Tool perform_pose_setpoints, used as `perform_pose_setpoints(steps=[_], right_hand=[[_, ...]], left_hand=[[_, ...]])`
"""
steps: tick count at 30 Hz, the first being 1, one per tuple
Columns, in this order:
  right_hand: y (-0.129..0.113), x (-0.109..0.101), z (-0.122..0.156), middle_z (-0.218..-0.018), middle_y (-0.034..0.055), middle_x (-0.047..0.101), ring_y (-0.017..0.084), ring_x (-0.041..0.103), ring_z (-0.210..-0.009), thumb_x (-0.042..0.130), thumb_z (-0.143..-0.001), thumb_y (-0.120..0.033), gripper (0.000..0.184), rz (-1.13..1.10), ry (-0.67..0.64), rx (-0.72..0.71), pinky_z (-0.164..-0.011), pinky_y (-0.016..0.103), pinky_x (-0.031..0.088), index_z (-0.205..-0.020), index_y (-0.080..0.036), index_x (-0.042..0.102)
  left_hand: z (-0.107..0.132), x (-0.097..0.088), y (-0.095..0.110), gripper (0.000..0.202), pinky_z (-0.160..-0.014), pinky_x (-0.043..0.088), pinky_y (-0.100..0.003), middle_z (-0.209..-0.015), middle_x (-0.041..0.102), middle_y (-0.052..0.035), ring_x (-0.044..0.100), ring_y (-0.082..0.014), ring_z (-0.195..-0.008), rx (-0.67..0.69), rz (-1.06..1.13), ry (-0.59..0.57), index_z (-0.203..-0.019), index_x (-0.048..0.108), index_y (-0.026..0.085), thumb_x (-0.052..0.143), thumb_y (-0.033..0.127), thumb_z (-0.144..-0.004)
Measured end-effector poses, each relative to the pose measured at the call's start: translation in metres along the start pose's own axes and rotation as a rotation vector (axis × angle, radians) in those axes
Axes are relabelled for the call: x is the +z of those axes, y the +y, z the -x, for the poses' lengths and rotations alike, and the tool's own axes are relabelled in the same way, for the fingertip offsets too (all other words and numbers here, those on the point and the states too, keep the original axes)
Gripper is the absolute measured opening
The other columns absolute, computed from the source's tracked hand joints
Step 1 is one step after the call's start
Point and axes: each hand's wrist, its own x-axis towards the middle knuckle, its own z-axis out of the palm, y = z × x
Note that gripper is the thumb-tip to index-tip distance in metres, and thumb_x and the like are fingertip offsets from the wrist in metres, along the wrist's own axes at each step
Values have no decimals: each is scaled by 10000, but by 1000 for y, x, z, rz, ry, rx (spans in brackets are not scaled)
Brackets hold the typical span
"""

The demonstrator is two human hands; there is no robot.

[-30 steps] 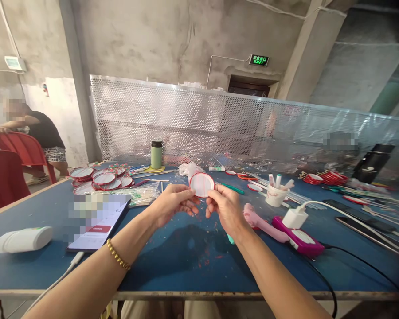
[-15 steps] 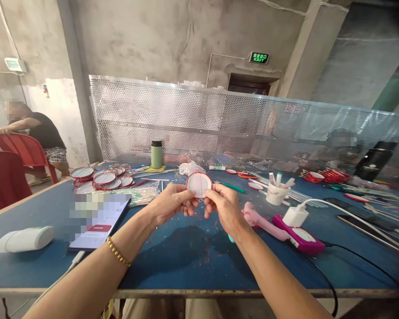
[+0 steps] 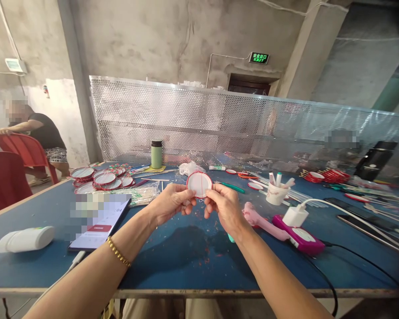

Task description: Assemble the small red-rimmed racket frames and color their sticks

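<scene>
Both my hands hold a small white disc with a red rim (image 3: 199, 184) upright above the blue table (image 3: 186, 261). My left hand (image 3: 171, 203) pinches its left lower edge and my right hand (image 3: 223, 207) pinches its right lower edge, fingers curled. A gold bead bracelet (image 3: 119, 253) sits on my left wrist. A teal stick (image 3: 230, 238) shows just under my right hand; whether that hand holds it I cannot tell.
A phone (image 3: 98, 221) and white case (image 3: 25, 239) lie left. A pile of red-rimmed discs (image 3: 101, 178) and a green flask (image 3: 156, 154) stand behind. A pink glue gun (image 3: 264, 223), magenta power strip (image 3: 301, 237) with cable and a cup (image 3: 275, 194) lie right. A person (image 3: 36, 133) leans on red chairs.
The disc and both hands drifted slightly left and up early on, then held nearly still. The person at the left shifted a little.
</scene>
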Motion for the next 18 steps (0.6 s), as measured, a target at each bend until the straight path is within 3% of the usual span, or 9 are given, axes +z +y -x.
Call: perform_pose_setpoints(steps=[18], right_hand=[[2,0,-1,-535,-45,565,85,492,-337,654,-722,-301,182,-1,-3,-6,-321,219,437,-619,-170,579]], left_hand=[[-2,-2,-2,250,-455,365,-213,-660,601,-32,525,-65,-466,3,2,7,-735,597,88,680,311,-811]])
